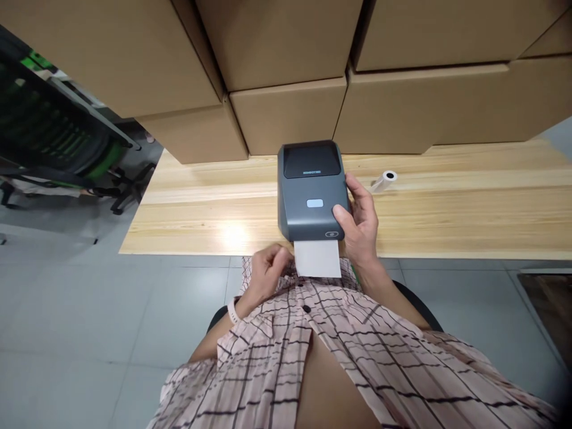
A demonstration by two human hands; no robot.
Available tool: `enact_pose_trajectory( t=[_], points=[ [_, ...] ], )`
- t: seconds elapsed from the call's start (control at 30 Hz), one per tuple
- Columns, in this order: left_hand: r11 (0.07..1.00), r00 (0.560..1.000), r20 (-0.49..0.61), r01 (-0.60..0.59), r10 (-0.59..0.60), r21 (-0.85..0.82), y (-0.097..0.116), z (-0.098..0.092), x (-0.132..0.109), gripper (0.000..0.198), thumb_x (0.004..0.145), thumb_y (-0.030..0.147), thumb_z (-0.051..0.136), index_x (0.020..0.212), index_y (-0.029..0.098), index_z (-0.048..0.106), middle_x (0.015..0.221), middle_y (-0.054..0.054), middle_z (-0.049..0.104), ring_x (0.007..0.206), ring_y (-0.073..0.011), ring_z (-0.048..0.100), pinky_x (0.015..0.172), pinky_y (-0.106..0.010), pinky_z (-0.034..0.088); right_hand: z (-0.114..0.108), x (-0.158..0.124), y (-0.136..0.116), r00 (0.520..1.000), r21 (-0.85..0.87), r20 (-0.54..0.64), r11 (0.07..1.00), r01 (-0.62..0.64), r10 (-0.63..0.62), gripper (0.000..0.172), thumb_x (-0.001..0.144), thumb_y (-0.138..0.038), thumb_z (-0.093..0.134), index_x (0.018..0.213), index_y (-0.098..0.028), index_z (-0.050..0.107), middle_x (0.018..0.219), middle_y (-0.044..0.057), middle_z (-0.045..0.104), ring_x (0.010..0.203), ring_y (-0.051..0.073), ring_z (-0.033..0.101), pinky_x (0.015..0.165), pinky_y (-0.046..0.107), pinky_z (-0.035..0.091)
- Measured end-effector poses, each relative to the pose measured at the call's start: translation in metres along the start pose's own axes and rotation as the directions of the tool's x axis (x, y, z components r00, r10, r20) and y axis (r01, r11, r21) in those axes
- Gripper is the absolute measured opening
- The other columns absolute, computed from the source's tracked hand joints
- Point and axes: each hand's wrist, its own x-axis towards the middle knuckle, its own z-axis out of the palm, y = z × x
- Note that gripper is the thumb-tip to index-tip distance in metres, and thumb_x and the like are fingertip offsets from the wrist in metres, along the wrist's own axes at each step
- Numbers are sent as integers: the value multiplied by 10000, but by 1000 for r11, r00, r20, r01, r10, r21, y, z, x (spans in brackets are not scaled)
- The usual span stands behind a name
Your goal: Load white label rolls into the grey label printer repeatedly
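A dark grey-blue label printer [313, 193] stands on the wooden table, near its front edge. From its front slot a blank white label [317, 260] hangs out over the edge. My right hand [361, 223] grips the printer's right side, thumb on the top near the front corner and fingers along the side. Just left of the label, at the table edge, my left hand [269, 269] is curled into a loose fist, apart from the printer body. Nothing shows between its fingers; its palm side is hidden.
Stacked cardboard boxes [288, 116] line the back of the wooden table [451, 205]. A small white paper roll [385, 180] lies right of the printer. An office chair [67, 131] stands at far left, on the grey tiled floor [89, 304].
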Motion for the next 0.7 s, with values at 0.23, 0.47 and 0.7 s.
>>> enact_pose_trajectory(
  t=[0.23, 0.47, 0.7],
  points=[
    [827, 768, 536, 522, -351, -206, 16, 6, 5, 608, 773, 763, 851, 721, 165, 759, 669, -51, 773, 394, -64, 516, 414, -222, 341, 3, 2, -1, 1000, -4, -8, 1000, 26, -26, 535, 952, -515, 789, 1430, -329, 637, 1714, 87, 518, 1593, 317, 500, 1335, 572, 403],
    [907, 795, 530, 408, -296, -106, 29, -13, 7, 629, 835, 787, 784, 665, 182, 801, 642, -77, 776, 443, -99, 570, 475, -246, 474, -14, 10, -19, 947, -421, 196, 851, 315, -254, 286, 1073, -551, 594, 1227, -420, 795, 1682, -67, 568, 1668, 365, 353, 1373, 705, 208],
    [995, 994, -110, -19, 8, -96, 27, -45, 20, 476, 986, 618, 714, 774, 203, 813, 672, -41, 757, 555, -132, 647, 527, -255, 525, -12, 29, -42, 867, -514, 478, 754, 408, -143, 385, 1086, -670, 509, 1160, -430, 800, 1645, -111, 609, 1685, 395, 324, 1368, 759, -23]
  ],
)
